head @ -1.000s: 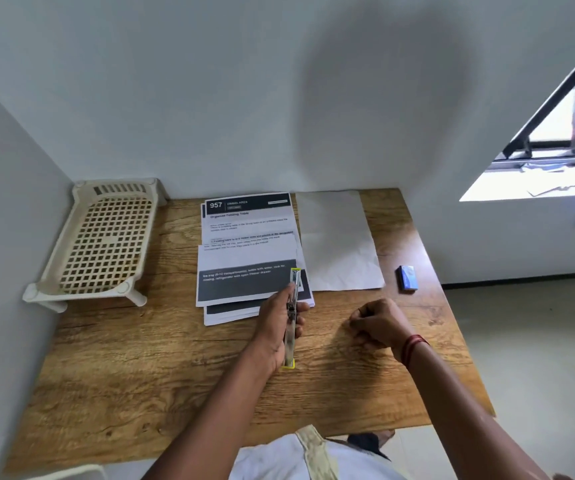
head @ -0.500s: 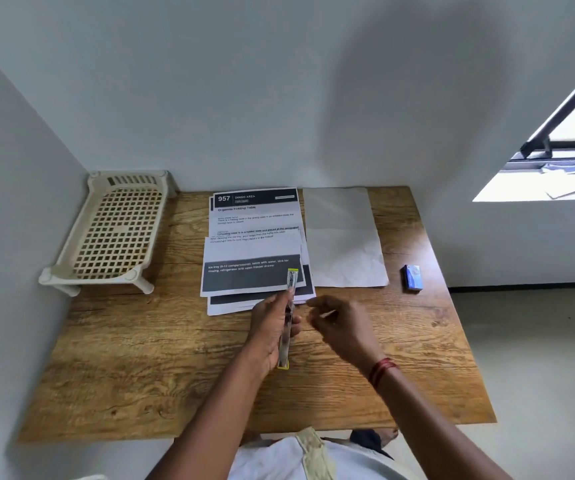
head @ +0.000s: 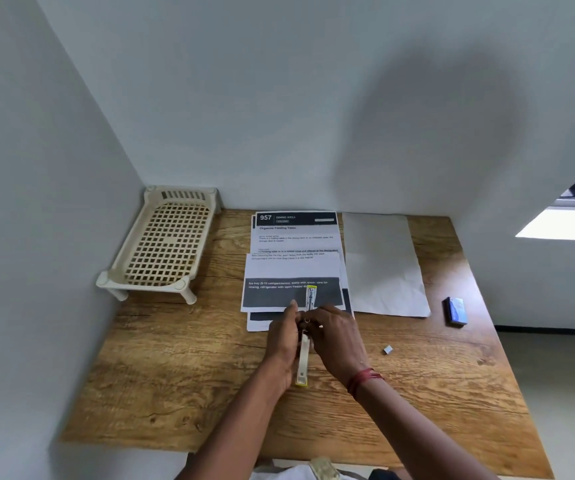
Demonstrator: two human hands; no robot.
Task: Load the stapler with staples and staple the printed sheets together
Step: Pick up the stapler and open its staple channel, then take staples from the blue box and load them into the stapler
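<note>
- Wood-grain bench. The stapler was swung out flat near the middle, pointing from the front edge to the back edge. Its yellow tip lay over the near margin of the printed sheets.
- Change: a second ago the right hand sat fisted on the bench, well apart toward the right edge. Half a second ago it was crossing over with its fingertips pinched. Now it had closed in on the stapler's mid-length, touching the left hand.
- Judgement: this was the loading step, with staples going into the channel. Nothing had been stapled yet, and the sheets lay loose and staggered.
- Left fingers: wrapped round the stapler body from its left side, one digit standing straight up by the rail.
- Right fingers: curled and bunched together, tips at the open rail. Could not tell whether they pinched a staple strip, as the hand hid the contact.
- A small silvery piece, likely a spare staple strip, lay on the bare wood right of the hands. It was not visible in the earlier views.
- A blue box lay near the right edge, untouched.
</note>
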